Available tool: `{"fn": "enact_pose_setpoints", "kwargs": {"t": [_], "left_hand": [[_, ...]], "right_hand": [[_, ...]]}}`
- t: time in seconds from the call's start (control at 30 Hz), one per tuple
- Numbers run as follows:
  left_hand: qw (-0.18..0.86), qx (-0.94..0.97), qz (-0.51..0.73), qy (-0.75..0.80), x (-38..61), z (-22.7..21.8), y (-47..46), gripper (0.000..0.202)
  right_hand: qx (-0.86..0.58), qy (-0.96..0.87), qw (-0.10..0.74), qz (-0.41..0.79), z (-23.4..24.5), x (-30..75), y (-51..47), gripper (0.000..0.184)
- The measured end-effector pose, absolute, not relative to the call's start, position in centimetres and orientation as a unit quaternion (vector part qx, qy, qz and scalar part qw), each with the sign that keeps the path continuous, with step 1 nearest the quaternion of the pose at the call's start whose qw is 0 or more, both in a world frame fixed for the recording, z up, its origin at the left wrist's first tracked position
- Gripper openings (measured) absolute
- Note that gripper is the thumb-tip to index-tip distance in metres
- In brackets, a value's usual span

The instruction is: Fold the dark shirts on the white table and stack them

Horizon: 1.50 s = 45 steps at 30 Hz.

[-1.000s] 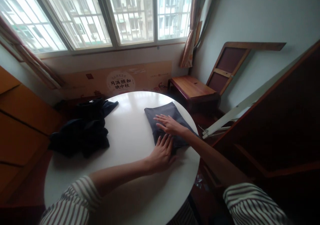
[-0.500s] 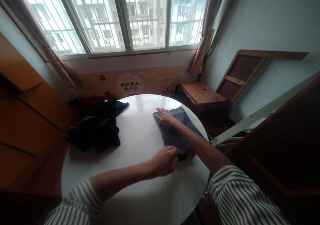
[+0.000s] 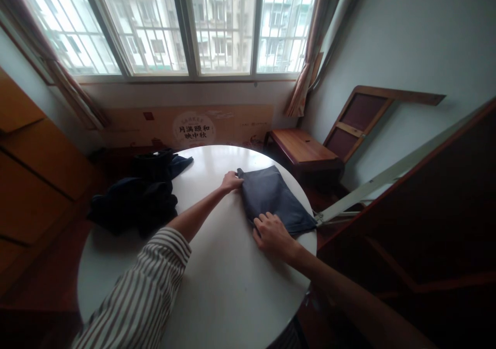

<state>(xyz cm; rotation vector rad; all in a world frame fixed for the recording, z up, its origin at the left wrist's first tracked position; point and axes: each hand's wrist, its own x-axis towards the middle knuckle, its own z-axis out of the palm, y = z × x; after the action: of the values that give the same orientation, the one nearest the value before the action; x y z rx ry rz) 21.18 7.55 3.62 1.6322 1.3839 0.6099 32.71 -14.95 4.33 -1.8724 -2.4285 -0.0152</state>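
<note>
A dark grey-blue folded garment (image 3: 271, 191) lies on the right side of the round white table (image 3: 217, 287). Its exact kind does not show. My left hand (image 3: 231, 182) pinches the far left corner, which rises slightly from the tabletop. At the near left edge, my right hand (image 3: 273, 235) has its fingers curled over the cloth, with the thumb by the edge. To the left, a crumpled heap of dark clothes (image 3: 135, 204) rests on the table, with another dark blue piece (image 3: 180, 165) behind it.
Beyond the table stands a low wooden bench (image 3: 304, 147) below the curtain. A wooden frame panel (image 3: 360, 116) leans on the right wall. A dark board with a pale metal bracket (image 3: 349, 201) is close on the right. Wooden cabinets (image 3: 34, 183) line the left.
My left hand has moved from the garment's near edge to its far left corner. My right hand has come back from the far part to the near left edge. The view has shifted slightly.
</note>
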Motion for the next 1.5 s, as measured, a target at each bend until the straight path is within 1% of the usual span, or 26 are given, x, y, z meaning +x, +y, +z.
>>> {"fn": "enact_pose_setpoints", "kwargs": {"t": [0.07, 0.13, 0.3, 0.47, 0.63, 0.7, 0.77, 0.83, 0.9, 0.97, 1.0, 1.07, 1.13, 1.2, 1.3, 1.4, 1.43, 1.5], "left_hand": [[0.427, 0.665, 0.266, 0.553, 20.9, 3.3, 7.9, 0.038], [0.411, 0.670, 0.282, 0.550, 20.0, 3.0, 8.5, 0.040], [0.376, 0.675, 0.304, 0.557, 14.9, 2.7, 9.9, 0.031], [0.341, 0.672, 0.307, 0.581, 8.3, 3.8, 11.2, 0.027], [0.274, 0.673, 0.284, 0.625, 4.1, 4.8, 12.5, 0.022], [0.243, 0.680, 0.273, 0.635, 3.8, 4.9, 12.4, 0.020], [0.217, 0.688, 0.269, 0.638, 4.3, 4.9, 11.6, 0.023], [0.173, 0.708, 0.275, 0.627, 5.2, 4.7, 9.9, 0.031], [0.108, 0.766, 0.273, 0.571, 6.2, 4.6, 7.5, 0.037], [0.064, 0.845, 0.249, 0.470, 7.2, 4.2, 4.6, 0.037], [0.059, 0.877, 0.233, 0.415, 7.6, 3.9, 3.1, 0.036], [0.072, 0.916, 0.207, 0.335, 8.3, 3.2, 0.4, 0.037], [0.079, 0.932, 0.188, 0.300, 8.7, 2.6, -1.9, 0.042], [0.088, 0.937, 0.165, 0.296, 9.1, 2.5, -3.3, 0.050], [0.118, 0.947, 0.124, 0.273, 9.7, 3.3, -4.2, 0.057], [0.146, 0.961, 0.099, 0.212, 10.7, 4.7, -3.9, 0.057], [0.152, 0.963, 0.098, 0.201, 11.0, 5.1, -3.6, 0.057], [0.155, 0.962, 0.101, 0.200, 11.7, 5.4, -3.0, 0.056]], "right_hand": [[-0.602, -0.797, 0.032, 0.013, 4.3, 32.5, -14.4, 0.022], [-0.599, -0.800, 0.026, 0.029, 4.3, 31.7, -14.0, 0.022], [-0.574, -0.816, 0.025, 0.063, 4.2, 27.3, -12.9, 0.022], [-0.541, -0.835, 0.035, 0.095, 5.0, 21.8, -10.7, 0.025], [-0.491, -0.863, 0.046, 0.114, 6.5, 18.3, -7.7, 0.028], [-0.474, -0.870, 0.072, 0.112, 7.1, 18.7, -6.8, 0.031], [-0.492, -0.859, 0.113, 0.089, 7.6, 20.5, -6.2, 0.033], [-0.556, -0.819, 0.136, 0.047, 7.6, 23.2, -6.0, 0.034], [-0.638, -0.763, 0.107, 0.021, 7.1, 26.2, -6.3, 0.039], [-0.685, -0.726, 0.059, 0.026, 6.1, 29.0, -6.7, 0.047], [-0.690, -0.722, 0.042, 0.038, 5.6, 30.1, -7.0, 0.048], [-0.676, -0.732, 0.042, 0.067, 4.5, 31.7, -7.3, 0.040], [-0.659, -0.744, 0.066, 0.088, 3.7, 32.6, -7.4, 0.027], [-0.653, -0.746, 0.086, 0.100, 3.5, 33.3, -7.2, 0.022], [-0.646, -0.748, 0.093, 0.117, 3.8, 34.4, -6.8, 0.025], [-0.624, -0.762, 0.083, 0.152, 4.8, 35.7, -6.1, 0.026], [-0.614, -0.767, 0.088, 0.162, 5.2, 36.1, -5.7, 0.027], [-0.610, -0.766, 0.131, 0.158, 5.9, 36.3, -4.4, 0.030]]}}
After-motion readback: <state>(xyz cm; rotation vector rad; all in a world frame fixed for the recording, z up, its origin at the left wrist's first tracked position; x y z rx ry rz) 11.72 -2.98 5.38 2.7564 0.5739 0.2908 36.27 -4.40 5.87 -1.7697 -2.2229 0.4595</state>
